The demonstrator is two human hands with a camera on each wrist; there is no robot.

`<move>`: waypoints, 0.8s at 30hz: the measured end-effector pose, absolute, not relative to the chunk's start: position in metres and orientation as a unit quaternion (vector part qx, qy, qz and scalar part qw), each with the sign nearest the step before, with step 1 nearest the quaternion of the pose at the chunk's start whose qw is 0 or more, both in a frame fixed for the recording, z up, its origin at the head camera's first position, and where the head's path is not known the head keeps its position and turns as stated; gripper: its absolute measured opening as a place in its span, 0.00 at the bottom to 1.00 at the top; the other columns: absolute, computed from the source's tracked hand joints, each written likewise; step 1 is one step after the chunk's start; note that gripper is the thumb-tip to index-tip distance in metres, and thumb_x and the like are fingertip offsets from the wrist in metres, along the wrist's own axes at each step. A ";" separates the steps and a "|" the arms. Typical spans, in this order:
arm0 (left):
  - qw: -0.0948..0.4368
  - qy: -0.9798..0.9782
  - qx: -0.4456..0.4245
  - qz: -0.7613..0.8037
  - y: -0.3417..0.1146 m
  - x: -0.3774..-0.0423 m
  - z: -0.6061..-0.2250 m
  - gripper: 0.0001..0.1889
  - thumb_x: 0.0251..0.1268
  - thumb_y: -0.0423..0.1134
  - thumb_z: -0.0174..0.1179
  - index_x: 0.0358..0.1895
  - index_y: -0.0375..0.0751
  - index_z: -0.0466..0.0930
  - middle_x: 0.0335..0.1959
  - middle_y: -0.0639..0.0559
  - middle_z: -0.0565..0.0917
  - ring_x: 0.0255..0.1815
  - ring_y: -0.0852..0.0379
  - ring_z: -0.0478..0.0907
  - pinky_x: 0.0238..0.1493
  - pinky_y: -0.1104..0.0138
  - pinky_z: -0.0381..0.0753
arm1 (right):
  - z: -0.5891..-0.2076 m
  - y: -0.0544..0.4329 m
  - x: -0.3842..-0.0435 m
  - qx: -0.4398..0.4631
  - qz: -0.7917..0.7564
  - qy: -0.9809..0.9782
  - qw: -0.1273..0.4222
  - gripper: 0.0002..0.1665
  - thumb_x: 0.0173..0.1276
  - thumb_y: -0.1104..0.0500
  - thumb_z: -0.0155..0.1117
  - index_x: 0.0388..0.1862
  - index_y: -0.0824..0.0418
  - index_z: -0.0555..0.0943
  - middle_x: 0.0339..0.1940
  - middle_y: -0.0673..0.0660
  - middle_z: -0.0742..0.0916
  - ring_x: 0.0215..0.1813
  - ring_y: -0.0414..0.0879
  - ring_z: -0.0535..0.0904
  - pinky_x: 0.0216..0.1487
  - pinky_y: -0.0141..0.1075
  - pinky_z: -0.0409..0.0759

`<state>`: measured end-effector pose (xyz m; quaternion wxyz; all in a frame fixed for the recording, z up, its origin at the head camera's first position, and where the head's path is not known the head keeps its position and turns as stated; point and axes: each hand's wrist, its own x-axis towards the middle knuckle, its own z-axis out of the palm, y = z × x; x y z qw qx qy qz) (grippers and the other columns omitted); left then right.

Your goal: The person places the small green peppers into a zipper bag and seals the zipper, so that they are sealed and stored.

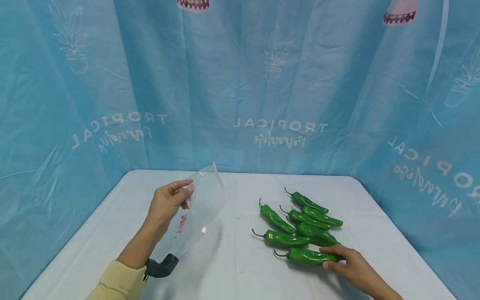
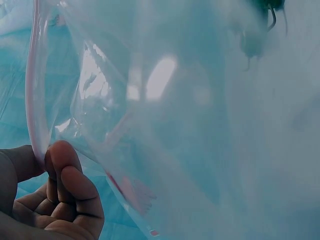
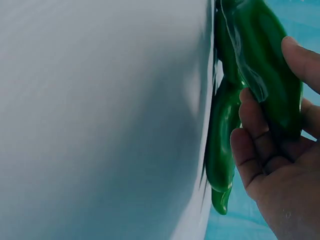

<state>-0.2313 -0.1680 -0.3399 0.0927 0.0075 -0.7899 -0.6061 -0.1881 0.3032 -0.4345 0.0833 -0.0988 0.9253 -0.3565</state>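
Left hand (image 1: 170, 204): thumb and fingers pinch the pink-edged rim of a clear, limp plastic bag (image 1: 210, 196) with red print; the bag hangs to the right of and below this hand. Right hand (image 1: 350, 266): thumb and fingers grip the tip end of a glossy, dark green, elongated pepper (image 1: 305, 256), its curved stem pointing towards the left hand's side. Cannot tell whether this pepper is clear of the surface. Six similar glossy green peppers (image 1: 276, 218) lie in a loose cluster beyond the right hand and to its left, some touching. Surface: white table (image 1: 232, 271) with rounded far corners, extending beneath and beyond both hands; soft shadows fall below the bag and near the right hand. Room: blue fabric curtain (image 1: 285, 96), creased, encloses the table beyond the hands and on both outer sides; it carries mirror-reversed white lettering, "TROPICAL Paradise", and white line-drawn potted plants.
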 end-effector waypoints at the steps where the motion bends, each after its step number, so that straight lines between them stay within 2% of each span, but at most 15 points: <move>1: 0.093 -0.790 0.007 -0.606 -0.168 -0.231 -0.340 0.21 0.67 0.45 0.55 0.60 0.40 0.74 0.29 0.53 0.79 0.27 0.60 0.75 0.35 0.72 0.79 | -0.434 0.302 -0.188 -0.097 -0.355 0.926 0.082 0.30 0.57 0.43 0.66 0.55 0.58 0.79 0.52 0.56 0.83 0.54 0.51 0.77 0.46 0.42 0.77; 6: 0.094 -0.791 0.007 -0.605 -0.168 -0.231 -0.340 0.21 0.67 0.45 0.55 0.60 0.41 0.74 0.29 0.52 0.80 0.27 0.60 0.75 0.36 0.72 0.79 | -0.426 0.296 -0.189 -0.096 -0.353 0.928 0.070 0.29 0.58 0.43 0.66 0.55 0.57 0.79 0.52 0.55 0.83 0.51 0.45 0.78 0.43 0.36 0.77; 16: 0.095 -0.793 0.009 -0.602 -0.168 -0.231 -0.340 0.21 0.67 0.45 0.55 0.60 0.41 0.74 0.29 0.54 0.80 0.27 0.60 0.75 0.37 0.70 0.80 | -0.409 0.279 -0.195 -0.112 -0.380 0.918 0.032 0.27 0.59 0.44 0.65 0.55 0.55 0.79 0.56 0.57 0.82 0.60 0.57 0.76 0.49 0.41 0.79; 24: 0.093 -0.792 0.010 -0.604 -0.167 -0.231 -0.341 0.20 0.67 0.45 0.55 0.59 0.41 0.75 0.28 0.55 0.79 0.27 0.60 0.74 0.35 0.72 0.79 | -0.401 0.268 -0.202 -0.121 -0.390 0.913 0.009 0.25 0.60 0.45 0.65 0.55 0.52 0.79 0.54 0.54 0.82 0.61 0.57 0.76 0.47 0.34 0.79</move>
